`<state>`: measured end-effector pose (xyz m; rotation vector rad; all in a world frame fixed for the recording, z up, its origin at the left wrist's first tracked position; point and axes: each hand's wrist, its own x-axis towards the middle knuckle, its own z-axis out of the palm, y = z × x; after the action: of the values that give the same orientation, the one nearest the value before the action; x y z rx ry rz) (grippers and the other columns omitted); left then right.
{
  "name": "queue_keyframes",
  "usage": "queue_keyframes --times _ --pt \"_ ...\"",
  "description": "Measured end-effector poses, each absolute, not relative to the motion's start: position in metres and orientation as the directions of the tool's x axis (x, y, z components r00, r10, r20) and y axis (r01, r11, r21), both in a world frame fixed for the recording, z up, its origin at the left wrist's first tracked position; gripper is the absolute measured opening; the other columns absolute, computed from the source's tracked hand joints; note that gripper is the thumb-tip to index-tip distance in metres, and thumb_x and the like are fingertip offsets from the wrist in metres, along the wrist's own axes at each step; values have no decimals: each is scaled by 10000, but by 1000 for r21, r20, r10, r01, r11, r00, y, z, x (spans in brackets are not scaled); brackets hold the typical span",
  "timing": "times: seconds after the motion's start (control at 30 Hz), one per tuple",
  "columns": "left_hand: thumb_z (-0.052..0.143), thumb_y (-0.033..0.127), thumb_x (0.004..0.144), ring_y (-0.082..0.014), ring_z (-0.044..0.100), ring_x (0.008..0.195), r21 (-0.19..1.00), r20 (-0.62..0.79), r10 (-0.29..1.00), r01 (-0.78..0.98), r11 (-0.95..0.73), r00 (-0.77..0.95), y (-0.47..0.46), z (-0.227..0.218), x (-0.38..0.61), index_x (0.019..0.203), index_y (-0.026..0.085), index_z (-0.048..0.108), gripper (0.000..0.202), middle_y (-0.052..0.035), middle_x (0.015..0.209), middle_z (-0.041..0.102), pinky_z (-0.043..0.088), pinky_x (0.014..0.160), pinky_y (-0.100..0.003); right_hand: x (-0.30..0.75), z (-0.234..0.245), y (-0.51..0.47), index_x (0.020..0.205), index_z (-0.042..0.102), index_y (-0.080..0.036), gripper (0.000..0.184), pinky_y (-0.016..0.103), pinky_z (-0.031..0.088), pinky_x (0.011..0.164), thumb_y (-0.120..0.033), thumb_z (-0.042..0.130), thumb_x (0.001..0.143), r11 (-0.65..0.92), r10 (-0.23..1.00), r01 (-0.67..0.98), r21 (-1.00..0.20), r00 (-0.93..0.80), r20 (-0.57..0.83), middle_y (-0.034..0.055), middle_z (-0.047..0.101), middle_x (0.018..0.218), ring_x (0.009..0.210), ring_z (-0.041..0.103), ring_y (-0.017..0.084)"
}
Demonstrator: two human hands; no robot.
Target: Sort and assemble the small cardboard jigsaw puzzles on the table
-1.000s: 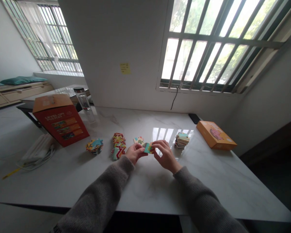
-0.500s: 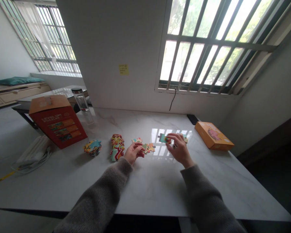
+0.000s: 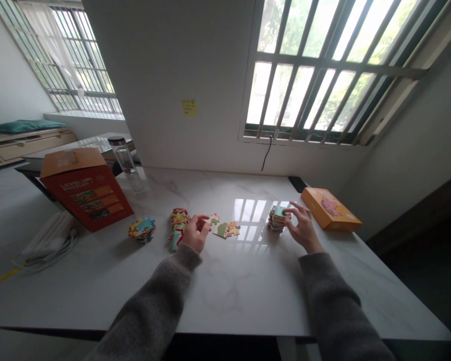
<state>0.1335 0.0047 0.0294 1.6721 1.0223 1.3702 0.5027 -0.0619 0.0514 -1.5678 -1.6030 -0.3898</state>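
On the table before me, a small group of joined puzzle pieces (image 3: 221, 230), green, cream and orange, lies between my hands. My left hand (image 3: 196, 234) hovers at the left end of these pieces, fingers curled, with a gap between thumb and index and nothing visible in it. To the right stands a stack of puzzle pieces (image 3: 276, 223) with a teal piece on top. The fingers of my right hand (image 3: 304, 228) are spread at the right side of that stack, index and thumb at the top piece; whether they touch it is hard to tell.
Left of my left hand are red patterned puzzle pieces (image 3: 179, 218) in piles, and a blue-yellow stack (image 3: 142, 230). A red puzzle box (image 3: 92, 193), a glass bottle (image 3: 124, 158) and a white power strip with cable (image 3: 50, 238) stand further left. An orange box (image 3: 330, 210) and black phone (image 3: 296, 184) lie right.
My right hand moved right, and the teal piece it held is out of its grip, a teal piece now topping the stack. My left hand drew back left from the joined pieces.
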Motion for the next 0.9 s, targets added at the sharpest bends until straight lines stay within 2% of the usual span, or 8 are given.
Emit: queue_keyframes --times 0.13,0.2,0.27,0.33,0.43,0.67,0.8,0.9 --pt "551 171 821 -209 602 832 606 560 766 473 -639 317 6 22 136 976 187 625 172 -49 844 653 486 823 -362 458 53 -63 995 661 -223 176 474 400 992 -197 536 874 239 541 919 -313 142 829 89 643 1107 1077 543 278" --pt "560 161 815 -253 584 967 484 526 722 539 -689 450 5 18 144 1002 182 643 206 -88 971 663 466 907 -401 421 47 -62 1000 647 -234 200 447 438 931 -144 506 890 360 626 875 -323 30 780 65 654 978 992 573 259" --pt "581 200 825 -284 550 1082 430 467 731 595 -680 498 5 15 151 1104 185 635 284 -113 1114 642 442 959 -425 384 36 -58 1080 634 -248 261 422 467 883 -118 528 880 459 737 825 -330 -146 660 60 657 999 984 573 252" --pt "609 227 808 -310 499 1186 400 410 751 638 -658 518 5 14 156 1215 211 597 407 -121 1277 591 413 989 -443 356 24 -54 1158 616 -255 341 430 475 904 -108 573 853 526 772 787 -323 -282 570 78 638 1133 1057 553 260" --pt "627 185 730 -334 465 1225 365 324 759 665 -651 565 5 14 156 1273 244 559 550 -112 1374 554 371 1000 -469 341 12 -48 1149 617 -250 341 440 472 932 -94 577 848 515 809 792 -327 -323 490 84 624 1174 1100 528 260" --pt "667 289 695 -354 517 1094 304 276 766 704 -642 580 0 20 150 1195 220 597 510 -129 1105 631 369 929 -473 353 8 -49 1133 636 -249 376 449 471 935 -47 563 824 506 829 790 -347 -335 448 82 628 1170 1099 522 263" --pt "670 246 678 -316 562 1014 341 309 742 659 -671 595 -1 23 149 1130 174 581 466 -129 1056 613 421 890 -428 352 9 -51 1185 614 -242 350 440 479 927 -90 494 894 475 840 702 -531 -181 512 78 656 1091 1033 576 233" --pt "651 179 670 -305 576 1038 406 417 668 532 -743 616 -2 25 149 1103 162 560 443 -136 1085 595 452 916 -414 349 13 -52 1234 580 -229 307 387 521 826 -214 512 936 411 888 553 -725 -61 457 55 686 976 888 627 201"
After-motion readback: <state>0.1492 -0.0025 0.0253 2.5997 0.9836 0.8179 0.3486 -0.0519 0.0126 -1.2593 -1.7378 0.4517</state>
